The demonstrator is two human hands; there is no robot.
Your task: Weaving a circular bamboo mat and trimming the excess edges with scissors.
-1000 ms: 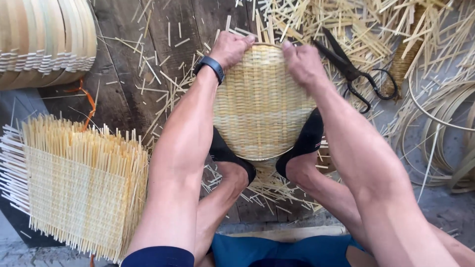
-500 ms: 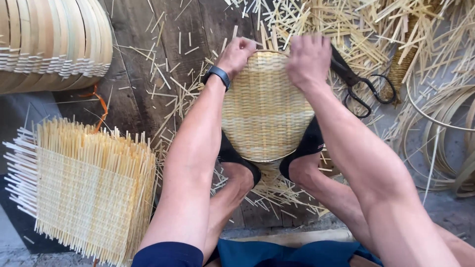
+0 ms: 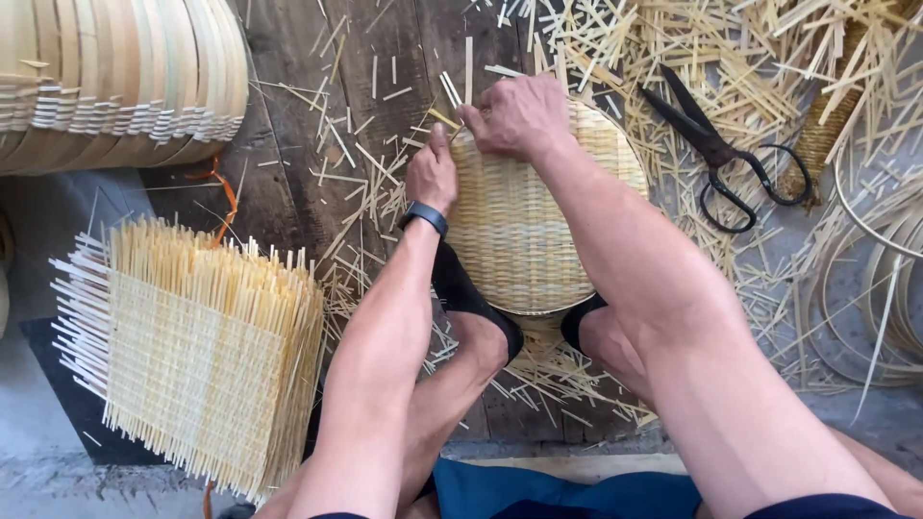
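Round woven bamboo tray — pale, upright, between black-shod feet

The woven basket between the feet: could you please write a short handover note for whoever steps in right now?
Left hand: on the near-left rim of the woven basket, thumb pressing the weave.
Right hand: at the far rim, pinching loose strip ends that stick up there.
Basket lies on the plank floor, braced by both feet.
Black shears lie to the right, untouched.
Done: body woven. Left: strip ends at the far rim still protrude.
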